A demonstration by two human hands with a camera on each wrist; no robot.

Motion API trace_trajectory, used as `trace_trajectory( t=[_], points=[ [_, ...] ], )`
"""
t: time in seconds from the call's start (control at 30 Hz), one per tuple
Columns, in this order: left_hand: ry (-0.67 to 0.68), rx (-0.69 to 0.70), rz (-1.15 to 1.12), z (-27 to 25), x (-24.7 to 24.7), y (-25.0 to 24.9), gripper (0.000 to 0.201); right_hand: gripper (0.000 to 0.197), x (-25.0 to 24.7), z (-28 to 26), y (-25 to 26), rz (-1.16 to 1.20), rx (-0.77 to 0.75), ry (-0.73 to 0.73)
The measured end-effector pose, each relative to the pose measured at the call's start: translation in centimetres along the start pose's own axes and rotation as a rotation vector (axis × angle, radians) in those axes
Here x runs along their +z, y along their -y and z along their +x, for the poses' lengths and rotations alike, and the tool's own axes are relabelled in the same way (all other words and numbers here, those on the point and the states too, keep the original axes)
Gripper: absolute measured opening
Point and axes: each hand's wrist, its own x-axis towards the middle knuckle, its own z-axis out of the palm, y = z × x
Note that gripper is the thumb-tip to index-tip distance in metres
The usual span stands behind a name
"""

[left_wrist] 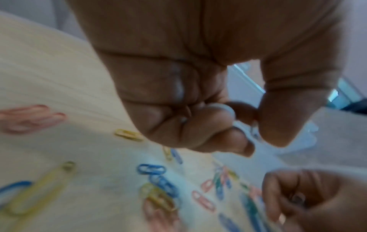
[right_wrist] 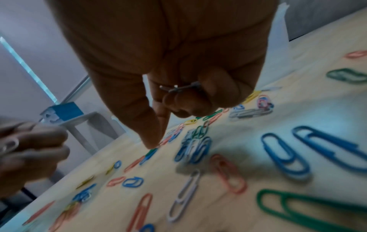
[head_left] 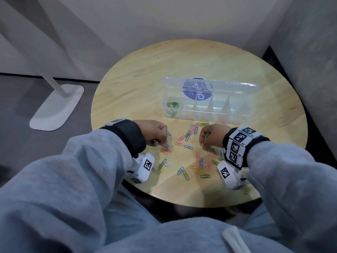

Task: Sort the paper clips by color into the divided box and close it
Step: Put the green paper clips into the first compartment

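Note:
A clear divided box stands open on the round wooden table, its lid tipped back. Several green clips lie in its leftmost compartment. Loose paper clips in blue, pink, yellow, green and white are scattered in front of the box. My left hand hovers over them with its fingers curled, pinching a white clip. My right hand holds white clips in its curled fingers, while thumb and index fingertips point down at a green clip.
A white lamp base sits on the grey floor left of the table. Walls close in behind and to the right. More clips lie near the table's front edge, between my wrists.

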Motion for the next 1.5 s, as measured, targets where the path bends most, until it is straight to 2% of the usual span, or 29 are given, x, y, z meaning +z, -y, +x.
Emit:
trace_trajectory(
  t=[0.13, 0.23, 0.37, 0.43, 0.53, 0.6, 0.7, 0.77, 0.83, 0.9, 1.03, 1.13, 1.23, 1.33, 1.43, 1.5],
  points=[
    [0.029, 0.005, -0.240, 0.0, 0.1, -1.0, 0.036, 0.026, -0.4, -0.3, 0.0, -0.213, -0.029, 0.094],
    [0.057, -0.076, -0.235, 0.0, 0.4, -1.5, 0.041, 0.021, -0.1, -0.4, -0.3, -0.358, -0.054, 0.123],
    [0.006, -0.204, 0.019, 0.3, 1.7, -1.9, 0.034, 0.011, 0.9, -0.2, -0.9, -0.438, -0.118, 0.111],
    [0.000, -0.249, 0.237, 0.5, 2.3, -1.9, 0.027, 0.008, 1.0, 0.0, -1.0, -0.461, -0.139, 0.089],
    [-0.091, -0.163, 0.620, 0.9, 2.6, -1.3, 0.009, 0.019, 0.9, 0.1, -0.7, -0.498, -0.140, 0.107],
    [-0.064, -0.169, 0.766, 1.5, 2.9, -0.5, 0.023, 0.025, 0.9, 0.1, -0.5, -0.505, -0.109, 0.134],
    [0.002, -0.182, 0.885, 1.9, 3.5, -0.1, 0.027, 0.020, 0.6, -0.1, -1.0, -0.335, -0.050, 0.110],
    [0.002, -0.145, 0.953, 1.9, 3.9, -0.2, 0.028, 0.015, 0.3, -0.3, -1.8, 0.020, 0.009, 0.139],
    [-0.007, -0.120, 1.004, 2.0, 4.3, -0.4, 0.036, 0.019, 0.2, -0.4, -2.5, 0.409, 0.047, 0.210],
    [-0.019, -0.115, 1.044, 2.0, 4.5, -0.5, 0.036, 0.023, 0.2, -0.4, -3.2, 0.593, 0.064, 0.232],
    [-0.018, -0.096, 1.045, 2.0, 4.7, -0.6, 0.013, 0.024, 0.5, -0.3, -3.9, 0.726, 0.105, 0.236],
    [-0.052, -0.084, 1.013, 1.9, 4.8, -0.3, 0.003, 0.025, 0.7, -0.5, -3.9, 0.719, 0.173, 0.242],
    [-0.068, -0.091, 0.968, 1.9, 4.8, 0.0, 0.014, 0.023, 1.0, -0.7, -3.6, 0.714, 0.230, 0.270],
    [-0.079, -0.082, 0.967, 1.8, 4.9, 0.1, 0.012, 0.023, 1.1, -0.9, -3.1, 0.586, 0.231, 0.317],
    [-0.093, -0.081, 0.955, 1.5, 5.0, 0.1, 0.010, 0.023, 1.0, -1.9, -2.0, 0.042, 0.081, 0.208],
    [-0.120, -0.060, 0.909, 1.2, 4.9, -0.3, 0.015, 0.022, 1.1, -2.5, -1.2, -0.215, 0.022, 0.142]
  ],
)
